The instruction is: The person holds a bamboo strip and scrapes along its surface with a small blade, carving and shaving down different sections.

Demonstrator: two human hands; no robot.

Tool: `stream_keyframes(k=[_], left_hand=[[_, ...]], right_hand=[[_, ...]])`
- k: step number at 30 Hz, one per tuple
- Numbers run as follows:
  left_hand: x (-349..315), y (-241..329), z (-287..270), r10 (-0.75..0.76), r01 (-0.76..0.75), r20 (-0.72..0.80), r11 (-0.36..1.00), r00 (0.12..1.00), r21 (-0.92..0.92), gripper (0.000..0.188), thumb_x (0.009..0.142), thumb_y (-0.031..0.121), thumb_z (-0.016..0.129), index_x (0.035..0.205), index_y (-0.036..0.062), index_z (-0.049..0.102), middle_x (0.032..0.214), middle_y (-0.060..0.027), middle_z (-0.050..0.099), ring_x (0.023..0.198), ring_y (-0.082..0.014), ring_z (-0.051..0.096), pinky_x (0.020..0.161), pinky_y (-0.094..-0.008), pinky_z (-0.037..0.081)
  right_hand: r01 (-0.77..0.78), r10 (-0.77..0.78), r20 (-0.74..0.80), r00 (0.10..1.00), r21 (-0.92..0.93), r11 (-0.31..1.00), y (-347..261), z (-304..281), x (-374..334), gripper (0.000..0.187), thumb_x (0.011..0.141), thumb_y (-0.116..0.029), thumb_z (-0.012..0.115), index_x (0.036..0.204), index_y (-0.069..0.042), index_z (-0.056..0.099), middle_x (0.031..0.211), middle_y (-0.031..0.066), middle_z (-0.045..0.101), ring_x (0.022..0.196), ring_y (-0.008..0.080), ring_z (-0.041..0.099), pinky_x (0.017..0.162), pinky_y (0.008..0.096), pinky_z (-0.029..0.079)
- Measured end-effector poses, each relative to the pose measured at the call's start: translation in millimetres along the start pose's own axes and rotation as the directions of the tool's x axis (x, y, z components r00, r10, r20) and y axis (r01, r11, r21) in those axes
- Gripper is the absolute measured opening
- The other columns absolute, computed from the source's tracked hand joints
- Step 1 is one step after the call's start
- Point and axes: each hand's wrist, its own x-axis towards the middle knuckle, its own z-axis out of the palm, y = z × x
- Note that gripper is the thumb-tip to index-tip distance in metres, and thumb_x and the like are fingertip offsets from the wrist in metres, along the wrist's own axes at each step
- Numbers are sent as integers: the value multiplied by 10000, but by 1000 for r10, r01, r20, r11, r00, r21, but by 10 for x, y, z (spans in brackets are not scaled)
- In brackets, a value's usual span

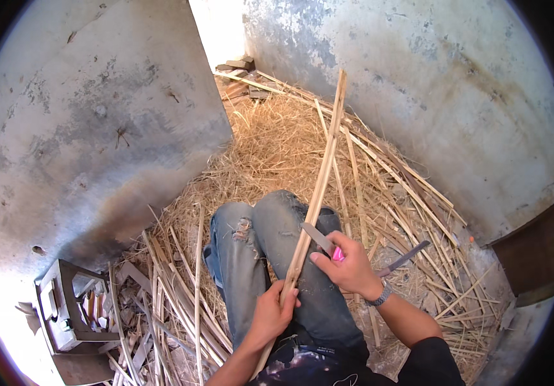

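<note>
And here we are, the person seated among the shavings, a long pale strip slanting up across the jeans, its lower end running back toward the lap and its far end rising out over the straw-like litter. Look at the left hand: fingers curled around the strip low down, thumb on its right side, a firm wrap. Over to the right hand, fingers folded tight round the pink handle of a knife, a watch on that wrist. The blade crosses the strip just above the knee; whether it bites into the wood, I cannot tell. Beside the right forearm, on the floor, lies a second dark, curved blade. Loose strips fan along the right wall, more sit bundled at left, near a boxy metal frame.
</note>
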Motion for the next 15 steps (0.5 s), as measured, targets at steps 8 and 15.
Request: stream_keyframes(k=[8,15], left_hand=[[139,247,-75,105,-96,-103,991,989,89,265,1032,137,614,1245,-16,649,807,-86,730,728,-157,690,662,-299,519],[113,358,-113,152,-131,-165,982,975,133,297,1018,114,616,1291,-2,637,832,-148,759,780,-258,768,704,-354,564]], right_hand=[[144,-131,121,984,-112,983,-143,171,141,236,867,-218,823,972,-26,733,611,115,613,491,237,588,504,350,460],[159,-153,84,985,-76,984,-153,281,144,216,883,-187,803,1042,-46,765,634,141,648,513,282,638,500,351,473]])
